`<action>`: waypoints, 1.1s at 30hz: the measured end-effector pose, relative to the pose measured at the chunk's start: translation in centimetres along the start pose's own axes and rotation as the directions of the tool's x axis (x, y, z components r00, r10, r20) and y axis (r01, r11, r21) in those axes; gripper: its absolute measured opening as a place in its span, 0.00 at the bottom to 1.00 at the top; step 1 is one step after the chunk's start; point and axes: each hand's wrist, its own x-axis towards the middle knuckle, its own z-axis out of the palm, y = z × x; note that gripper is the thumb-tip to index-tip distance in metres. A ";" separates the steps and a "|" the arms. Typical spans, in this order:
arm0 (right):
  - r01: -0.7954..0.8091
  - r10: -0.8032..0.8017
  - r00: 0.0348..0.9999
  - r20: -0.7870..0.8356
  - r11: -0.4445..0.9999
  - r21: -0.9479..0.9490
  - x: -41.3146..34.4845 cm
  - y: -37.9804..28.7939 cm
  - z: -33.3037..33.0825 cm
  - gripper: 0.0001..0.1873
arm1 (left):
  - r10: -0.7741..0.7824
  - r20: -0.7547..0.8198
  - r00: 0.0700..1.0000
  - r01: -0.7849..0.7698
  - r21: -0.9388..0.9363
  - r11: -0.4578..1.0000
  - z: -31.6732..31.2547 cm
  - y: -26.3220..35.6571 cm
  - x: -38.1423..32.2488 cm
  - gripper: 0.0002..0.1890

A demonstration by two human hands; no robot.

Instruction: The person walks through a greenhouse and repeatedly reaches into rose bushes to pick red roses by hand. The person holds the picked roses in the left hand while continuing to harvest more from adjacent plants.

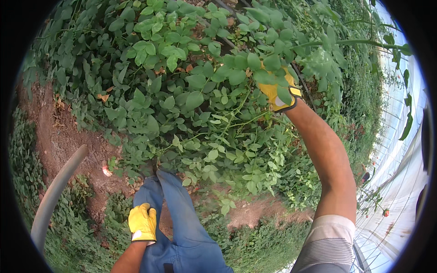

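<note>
My right hand (276,89), in a yellow work glove with a black-edged cuff, reaches into a dense leafy bush (201,102) that looks like a rose. Leaves cover its fingers, so whatever they may grip is hidden. Close to that wrist run light green stems (235,116) with young leaves. Down by my thigh, my left hand (142,221) wears a matching yellow glove. Its back faces up and the fingers curl under, against the blue trousers (191,228); the palm side cannot be seen.
A curved grey pole or pipe (58,194) rises at the left, beside the reddish soil path (68,129). Another row of low plants (259,242) grows behind my legs. White plastic sheeting (399,191) forms a wall at the right, with a red flower (385,213) before it.
</note>
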 end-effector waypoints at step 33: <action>-0.595 0.341 0.643 0.686 -0.342 0.727 -0.1 -0.5 4.2 0.14 | -0.053 -0.050 0.997 0.046 -0.129 0.991 0.4 0.4 -0.4 0.14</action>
